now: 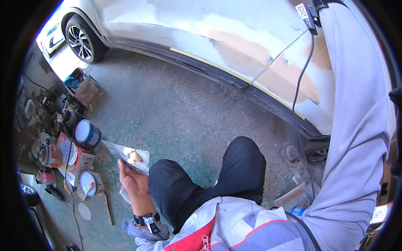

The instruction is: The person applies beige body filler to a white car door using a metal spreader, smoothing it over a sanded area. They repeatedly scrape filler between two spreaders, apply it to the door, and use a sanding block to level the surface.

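Note:
My left hand (133, 180) holds a thin flat mixing plate (114, 150) from below, thumb along its near edge. Lumps of cream-coloured paste, likely body filler (133, 156), sit on the plate. The right arm reaches up along the right side, and my right hand is out of view past the top edge. Before me stands a white car (188, 18) with patches of tan filler (240, 48) across its door panels. A strip of yellow masking tape (213, 65) runs along the lower door edge above the dark sill.
On the left are a blue-and-white can (86, 133), a filler tin (94, 183) with a tube on its lid, a red box (83, 160), sanding discs (84, 211) and a carton (86, 91). A cable (303, 75) hangs beside my right arm. Blocks (290, 193) lie at lower right.

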Available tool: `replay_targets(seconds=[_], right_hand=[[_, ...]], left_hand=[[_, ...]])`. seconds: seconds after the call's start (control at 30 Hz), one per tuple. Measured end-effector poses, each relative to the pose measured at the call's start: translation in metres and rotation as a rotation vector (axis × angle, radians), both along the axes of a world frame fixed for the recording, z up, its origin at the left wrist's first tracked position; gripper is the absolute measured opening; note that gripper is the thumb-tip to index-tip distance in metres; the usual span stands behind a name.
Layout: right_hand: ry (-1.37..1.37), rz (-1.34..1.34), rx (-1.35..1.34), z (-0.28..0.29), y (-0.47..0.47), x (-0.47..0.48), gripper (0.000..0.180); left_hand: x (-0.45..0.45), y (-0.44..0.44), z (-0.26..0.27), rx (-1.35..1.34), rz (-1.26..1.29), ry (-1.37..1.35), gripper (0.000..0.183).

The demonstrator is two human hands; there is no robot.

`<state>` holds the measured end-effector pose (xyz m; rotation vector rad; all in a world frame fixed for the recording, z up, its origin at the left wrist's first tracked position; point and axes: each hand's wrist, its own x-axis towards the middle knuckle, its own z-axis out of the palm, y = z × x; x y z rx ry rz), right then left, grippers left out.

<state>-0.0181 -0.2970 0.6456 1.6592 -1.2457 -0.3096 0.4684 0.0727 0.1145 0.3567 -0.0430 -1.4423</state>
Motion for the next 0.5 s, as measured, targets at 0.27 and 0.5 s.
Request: replay_targets(seconds=[0.27,0.5], right_hand=[[-0.615,0.232,-0.124,-0.015,0.122,-0.052,0.029],[-1.263,0.542,-0.258,-0.063,0.271,-0.113,0.034]], left_hand=[[-0.027,-0.018,-0.003,0.022,-0.140,-0.271,0.024],[-0.111,-0.053,0.031,-0.247,-0.657,-0.726,0.009]])
